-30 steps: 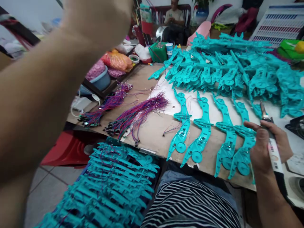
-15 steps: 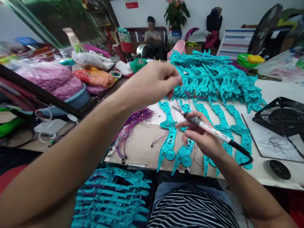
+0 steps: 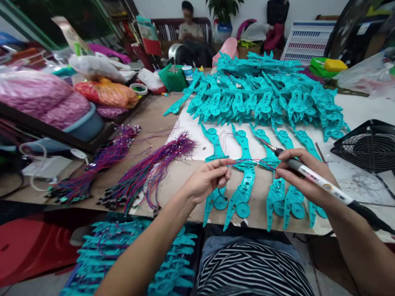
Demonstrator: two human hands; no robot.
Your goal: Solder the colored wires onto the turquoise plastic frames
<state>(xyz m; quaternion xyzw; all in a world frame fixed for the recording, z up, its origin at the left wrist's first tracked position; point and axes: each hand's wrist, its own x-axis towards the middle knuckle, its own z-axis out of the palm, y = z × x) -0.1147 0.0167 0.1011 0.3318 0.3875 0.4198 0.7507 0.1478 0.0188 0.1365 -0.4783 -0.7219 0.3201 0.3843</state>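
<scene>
My left hand (image 3: 208,181) is closed in a pinch on thin red and blue wires (image 3: 253,160) above the second teal plastic part (image 3: 246,183) in a front row of several. A dark wire end hangs below its fingers. The wires stretch across to my right hand (image 3: 304,164), whose fingertips meet their other end. My right hand also grips a soldering iron (image 3: 338,193) with a white barrel. Its metal tip points up and left over the third teal part (image 3: 263,137).
Two bundles of wires (image 3: 154,168) lie on the table's left side. A large heap of teal parts (image 3: 253,96) fills the back. At the right stands a black fan (image 3: 367,144). More teal parts (image 3: 173,263) are stacked below the table edge. Far back, a person (image 3: 193,33) sits on a bench.
My left hand has come down from above the parts to pinch the wires near my right hand. My right hand and soldering iron have shifted right. The view has moved, showing more wire bundles.
</scene>
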